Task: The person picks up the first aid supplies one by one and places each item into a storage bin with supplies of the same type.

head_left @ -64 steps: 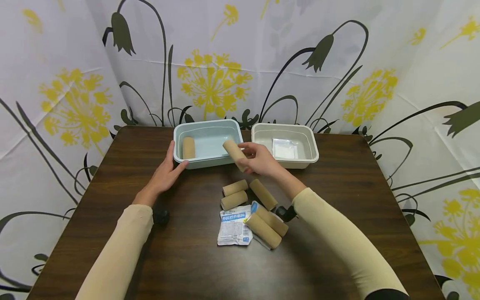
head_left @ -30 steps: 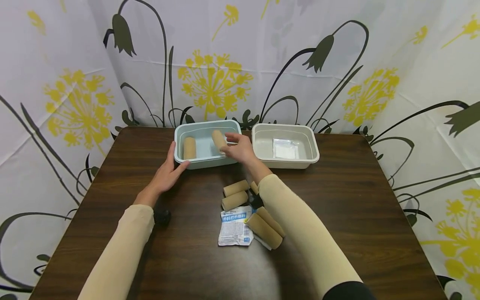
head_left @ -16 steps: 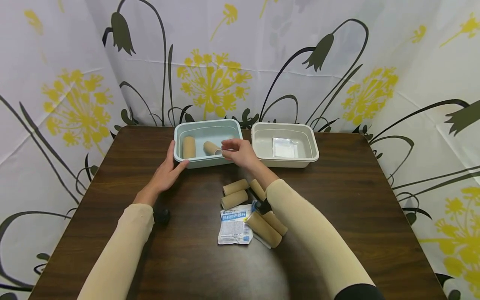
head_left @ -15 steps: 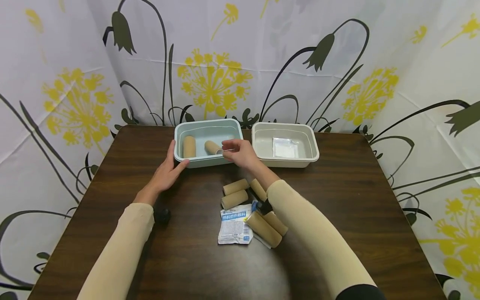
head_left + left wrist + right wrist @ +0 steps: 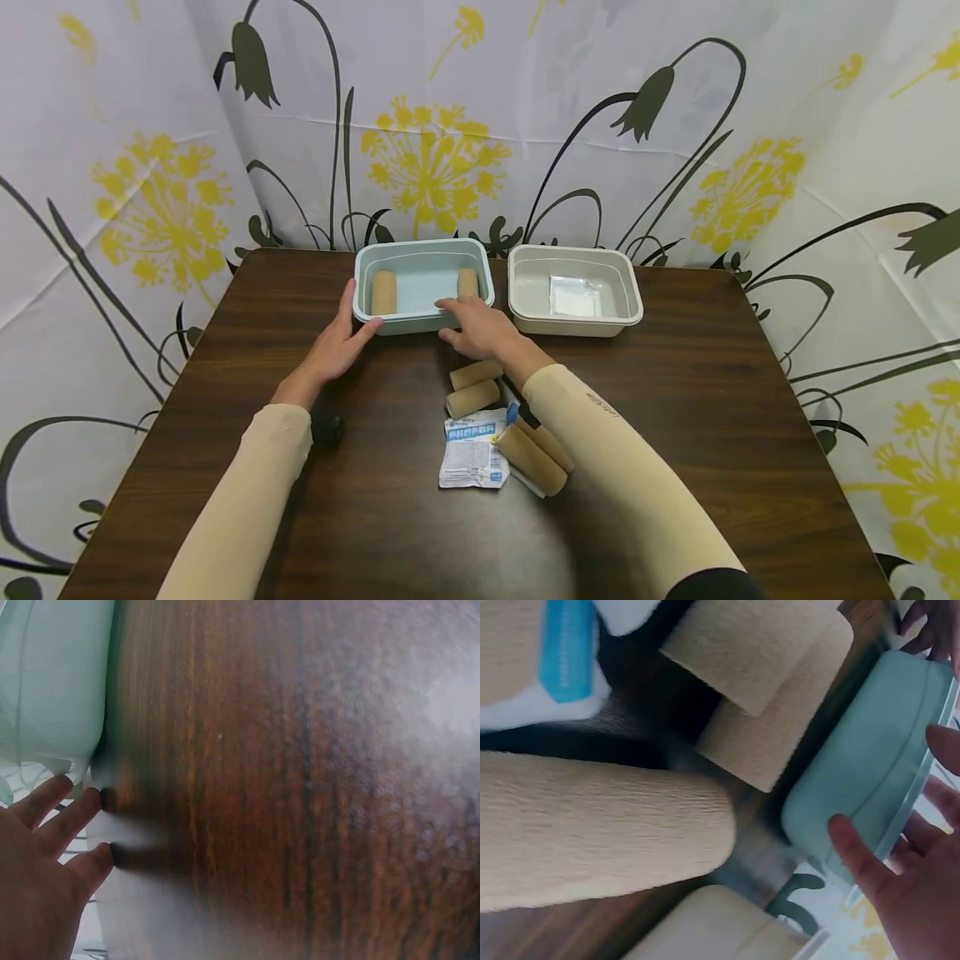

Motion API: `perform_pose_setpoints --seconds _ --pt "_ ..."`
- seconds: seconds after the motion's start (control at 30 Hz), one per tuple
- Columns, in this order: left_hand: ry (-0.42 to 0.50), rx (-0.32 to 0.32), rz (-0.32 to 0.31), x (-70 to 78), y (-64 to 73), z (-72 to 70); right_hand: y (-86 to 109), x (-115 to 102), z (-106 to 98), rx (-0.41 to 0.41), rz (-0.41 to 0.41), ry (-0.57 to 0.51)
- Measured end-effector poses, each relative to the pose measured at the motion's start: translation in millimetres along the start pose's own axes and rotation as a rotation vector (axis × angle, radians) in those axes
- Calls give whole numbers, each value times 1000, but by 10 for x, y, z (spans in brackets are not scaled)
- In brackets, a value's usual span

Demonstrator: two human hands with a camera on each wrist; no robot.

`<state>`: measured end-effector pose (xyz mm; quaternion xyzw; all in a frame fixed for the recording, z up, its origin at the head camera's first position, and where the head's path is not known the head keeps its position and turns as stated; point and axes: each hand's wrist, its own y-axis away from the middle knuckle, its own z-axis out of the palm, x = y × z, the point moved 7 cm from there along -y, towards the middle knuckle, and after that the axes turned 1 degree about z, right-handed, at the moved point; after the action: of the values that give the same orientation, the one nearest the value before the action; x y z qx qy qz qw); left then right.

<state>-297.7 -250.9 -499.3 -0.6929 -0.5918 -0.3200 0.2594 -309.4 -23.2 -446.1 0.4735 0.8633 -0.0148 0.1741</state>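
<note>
1. Where the blue bin ends on the left, the left hand is set at its side, thumb at the front rim, fingers spread and straight.
2. Inside the bin, one tan tube lies lengthwise, front to back, by the left end.
3. Near the bin's right end lies a second tube, also lengthwise, well apart from the first.
4. On the brown table, in front of the bin, a pair of tubes lies side by side; nearer the person is a printed white packet.
5. The right hand is over the bin's front rim near the second tube, fingers loosely extended and apart, thumb lowered outside the front wall.
6. Just right of the printed packet, two more tubes lie together, partly hidden by the right sleeve.
7. Furthest right, the cream bin contains a flat, clear-and-white packet.
</note>
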Motion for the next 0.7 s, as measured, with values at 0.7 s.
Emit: perform_pose_setpoints --seconds 0.7 --pt "-1 0 -5 -26 -28 22 1274 947 -334 133 -68 -437"
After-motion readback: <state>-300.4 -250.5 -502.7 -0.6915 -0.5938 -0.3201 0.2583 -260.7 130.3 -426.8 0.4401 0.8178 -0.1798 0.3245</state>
